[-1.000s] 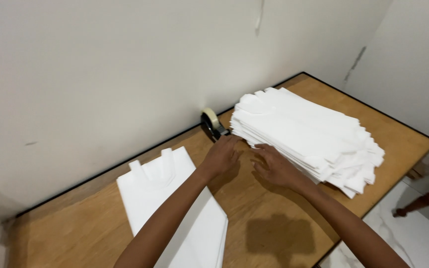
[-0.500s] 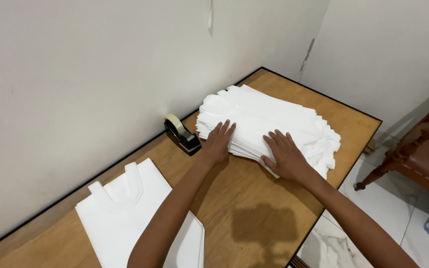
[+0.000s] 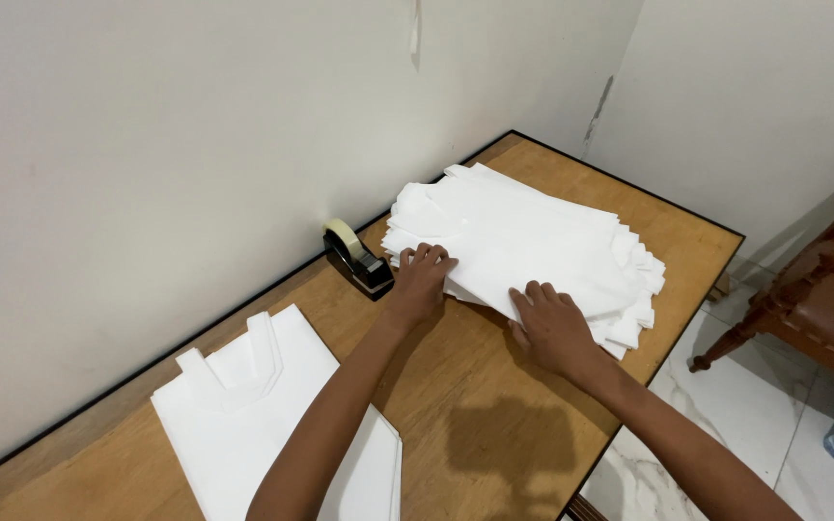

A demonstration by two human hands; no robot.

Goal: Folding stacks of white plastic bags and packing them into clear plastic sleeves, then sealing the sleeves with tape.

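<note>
A wooden table (image 3: 494, 425) with a dark edge stands in the corner of a white-walled room, marble floor and a wooden chair (image 3: 822, 299) at 3 o'clock. The stack of white bags (image 3: 533, 241) lies at 1 o'clock on the table, its long axis running from 10 to 4 o'clock, handles toward the wall; a black tape dispenser (image 3: 357, 259) sits just beside it at 9 o'clock. The left hand (image 3: 421, 285) and right hand (image 3: 550, 326) rest on the stack's near edge, fingers curled; whether they pinch a bag cannot be told, and the single white bag (image 3: 263, 415) at 7 o'clock is cut off below.
</note>
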